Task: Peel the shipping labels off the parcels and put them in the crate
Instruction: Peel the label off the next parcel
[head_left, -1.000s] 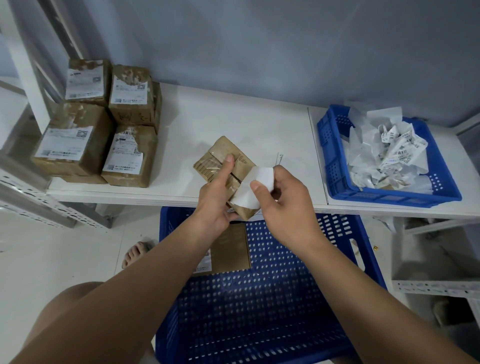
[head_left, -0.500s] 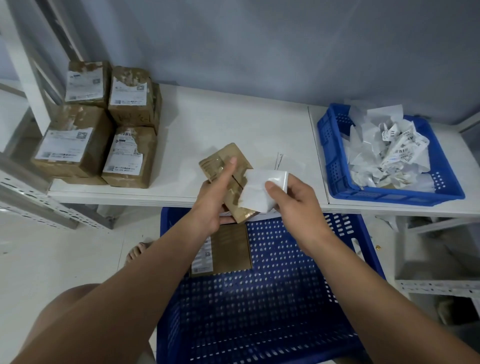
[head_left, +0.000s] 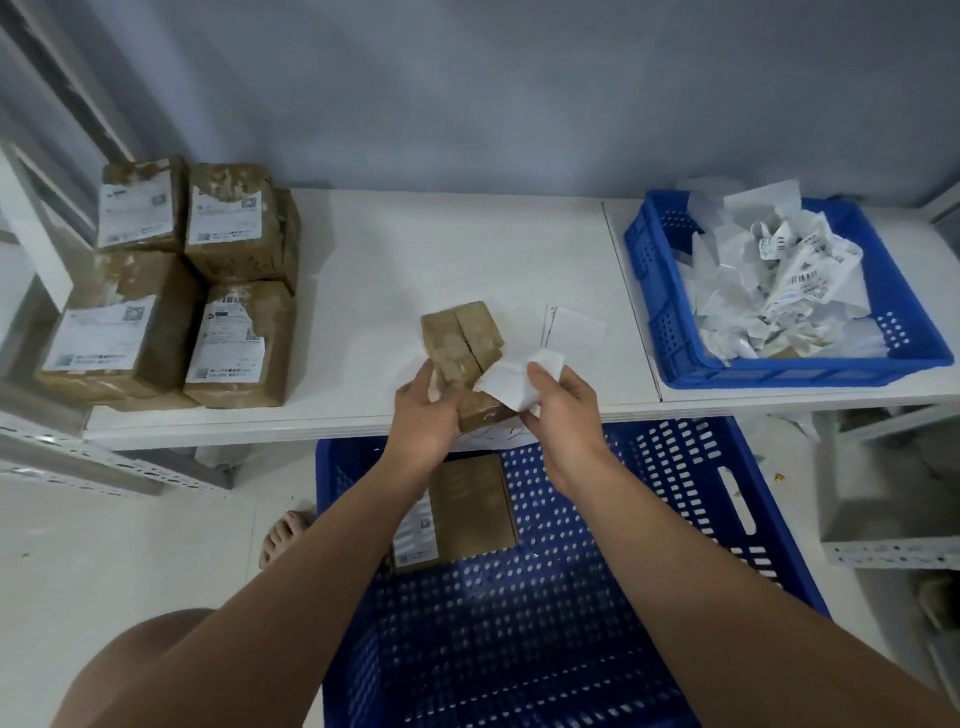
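White shelf top (head_left: 415, 249) against a grey-blue wall (head_left: 467, 104); pale floor below. At far left, four brown labelled parcels (head_left: 156, 291) visible in a stack; at centre, left hand (head_left: 423, 415) grips one parcel (head_left: 462, 338) over the shelf's front edge, and right hand (head_left: 561, 410) pinches its white label (head_left: 519, 379), partly lifted off. One loose slip (head_left: 574, 327) lies just beyond; two blue crates: large crate (head_left: 519, 623) under the hands holding one parcel (head_left: 467, 504), small crate (head_left: 779, 371) at right on the shelf, heaped with peeled labels.
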